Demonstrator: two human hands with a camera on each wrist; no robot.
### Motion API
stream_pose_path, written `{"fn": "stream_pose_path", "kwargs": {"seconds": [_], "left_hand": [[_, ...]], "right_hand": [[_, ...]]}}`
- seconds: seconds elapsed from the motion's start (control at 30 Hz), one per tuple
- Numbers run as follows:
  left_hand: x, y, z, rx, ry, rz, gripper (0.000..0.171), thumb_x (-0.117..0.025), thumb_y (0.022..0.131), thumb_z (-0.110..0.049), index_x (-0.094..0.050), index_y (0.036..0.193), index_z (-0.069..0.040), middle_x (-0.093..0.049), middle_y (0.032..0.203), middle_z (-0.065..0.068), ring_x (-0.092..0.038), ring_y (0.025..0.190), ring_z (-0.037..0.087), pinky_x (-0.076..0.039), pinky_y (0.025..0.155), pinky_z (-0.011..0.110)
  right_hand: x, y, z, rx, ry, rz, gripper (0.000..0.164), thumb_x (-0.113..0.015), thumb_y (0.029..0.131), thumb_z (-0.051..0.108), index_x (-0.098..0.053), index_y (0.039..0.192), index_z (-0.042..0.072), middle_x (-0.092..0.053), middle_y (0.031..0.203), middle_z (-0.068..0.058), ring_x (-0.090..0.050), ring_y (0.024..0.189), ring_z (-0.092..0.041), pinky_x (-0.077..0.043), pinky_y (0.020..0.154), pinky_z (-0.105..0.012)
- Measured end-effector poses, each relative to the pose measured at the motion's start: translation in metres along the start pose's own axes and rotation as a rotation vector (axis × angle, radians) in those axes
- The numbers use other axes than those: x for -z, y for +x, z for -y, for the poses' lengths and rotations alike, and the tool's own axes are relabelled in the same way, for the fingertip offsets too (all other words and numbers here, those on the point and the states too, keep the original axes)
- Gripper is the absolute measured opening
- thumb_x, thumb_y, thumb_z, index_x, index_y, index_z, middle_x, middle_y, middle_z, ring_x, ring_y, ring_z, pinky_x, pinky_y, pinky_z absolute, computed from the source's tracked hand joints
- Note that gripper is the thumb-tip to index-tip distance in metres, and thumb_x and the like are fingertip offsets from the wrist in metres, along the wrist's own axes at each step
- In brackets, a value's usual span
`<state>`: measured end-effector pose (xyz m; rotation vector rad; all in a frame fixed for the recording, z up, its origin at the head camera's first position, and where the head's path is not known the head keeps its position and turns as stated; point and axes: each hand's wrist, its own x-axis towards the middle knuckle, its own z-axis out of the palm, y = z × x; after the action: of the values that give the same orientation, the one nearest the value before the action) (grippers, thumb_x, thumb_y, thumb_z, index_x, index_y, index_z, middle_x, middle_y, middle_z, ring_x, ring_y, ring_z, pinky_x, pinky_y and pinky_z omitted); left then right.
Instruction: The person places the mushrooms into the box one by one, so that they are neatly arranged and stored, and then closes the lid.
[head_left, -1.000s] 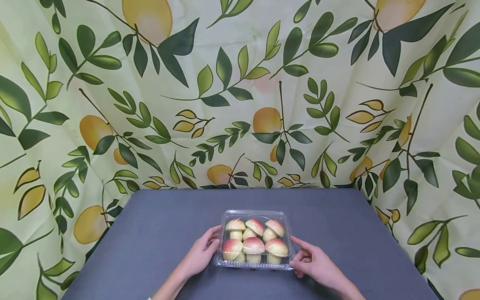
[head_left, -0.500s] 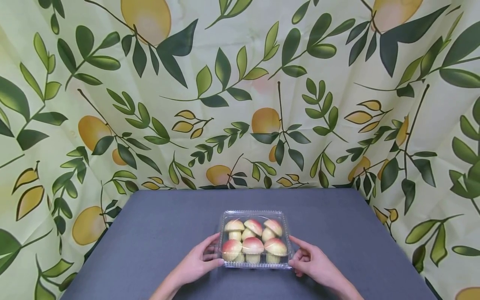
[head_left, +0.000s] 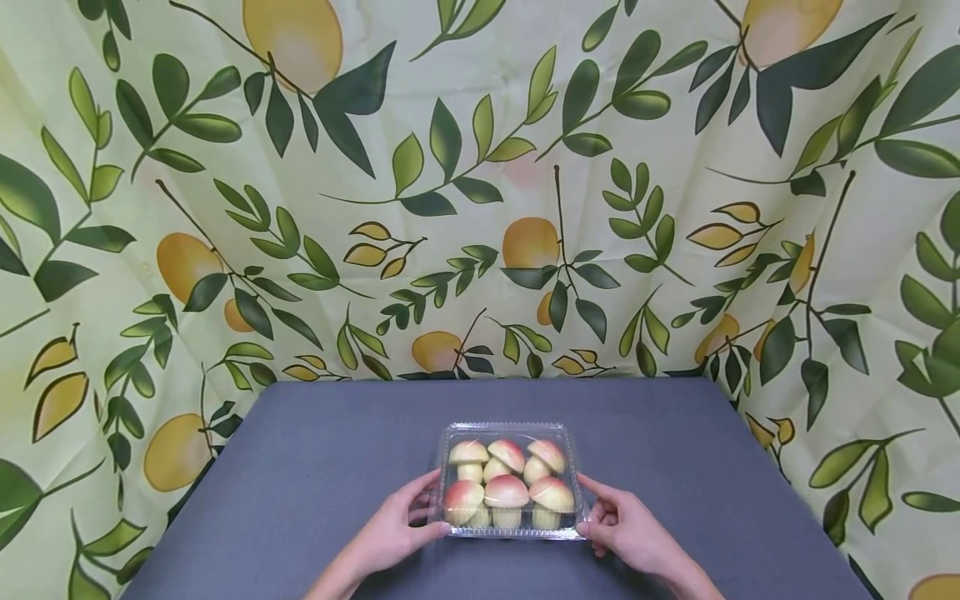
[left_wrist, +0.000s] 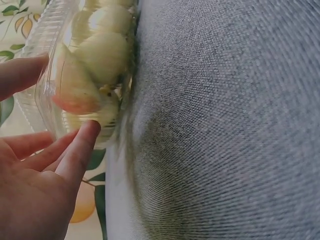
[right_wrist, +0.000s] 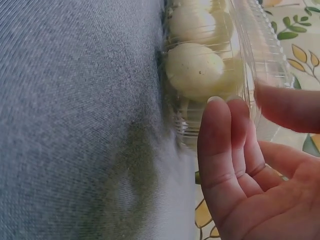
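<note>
A clear plastic clamshell container (head_left: pixel 508 432) sits on the dark table in the head view. Inside it, several mushroom-shaped pieces (head_left: pixel 507 492) with red and cream caps stand in two rows. My left hand (head_left: pixel 393 523) holds the container's left side, its thumb at the near left corner. On the opposite side my right hand (head_left: pixel 633 529) grips the near right corner between thumb and fingers. The left wrist view has fingers (left_wrist: pixel 80 155) against the clear wall. In the right wrist view, fingertips (right_wrist: pixel 216 117) lie beside the container's lower edge. The lid is down.
The table (head_left: pixel 337 433) is covered in dark grey-blue cloth. A fabric backdrop (head_left: pixel 480 250) printed with leaves and orange fruit encloses it at the back and both sides.
My left hand has shifted slightly toward me, and its thumb now lies at the container's near left corner. The right hand and container stay almost in place.
</note>
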<state>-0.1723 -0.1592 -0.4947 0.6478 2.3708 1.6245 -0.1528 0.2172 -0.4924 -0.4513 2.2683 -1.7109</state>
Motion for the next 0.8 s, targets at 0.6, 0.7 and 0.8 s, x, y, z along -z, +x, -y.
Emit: {"fn": "stream_pose_path", "kwargs": {"seconds": [0.6, 0.7, 0.8], "left_hand": [[-0.0007, 0.0012, -0.0008, 0.002, 0.019, -0.014, 0.08, -0.08, 0.089, -0.018, -0.036, 0.149, 0.012, -0.056, 0.131, 0.021, -0.059, 0.119, 0.036, -0.053, 0.097, 0.034], [-0.0006, 0.0018, -0.0019, 0.009, 0.013, -0.013, 0.08, -0.08, 0.089, -0.018, -0.036, 0.149, 0.011, -0.056, 0.132, 0.021, -0.059, 0.119, 0.034, -0.053, 0.097, 0.035], [-0.0003, 0.0017, -0.0026, 0.013, 0.011, -0.011, 0.079, -0.079, 0.09, -0.019, -0.036, 0.15, 0.011, -0.056, 0.132, 0.021, -0.06, 0.119, 0.034, -0.053, 0.097, 0.035]], "right_hand": [[-0.0016, -0.0004, 0.0059, -0.052, 0.061, 0.024, 0.079, -0.066, 0.095, 0.005, -0.017, 0.153, -0.017, -0.061, 0.076, -0.011, -0.06, 0.06, -0.016, -0.055, 0.058, -0.033], [-0.0023, -0.0006, 0.007, -0.085, 0.122, 0.025, 0.079, -0.064, 0.096, 0.004, -0.014, 0.154, -0.015, -0.065, 0.082, -0.016, -0.065, 0.067, -0.021, -0.057, 0.062, -0.034], [-0.0028, 0.0001, 0.0079, -0.101, 0.156, 0.028, 0.079, -0.063, 0.096, 0.002, -0.012, 0.155, -0.015, -0.066, 0.082, -0.015, -0.065, 0.069, -0.021, -0.058, 0.063, -0.034]]}}
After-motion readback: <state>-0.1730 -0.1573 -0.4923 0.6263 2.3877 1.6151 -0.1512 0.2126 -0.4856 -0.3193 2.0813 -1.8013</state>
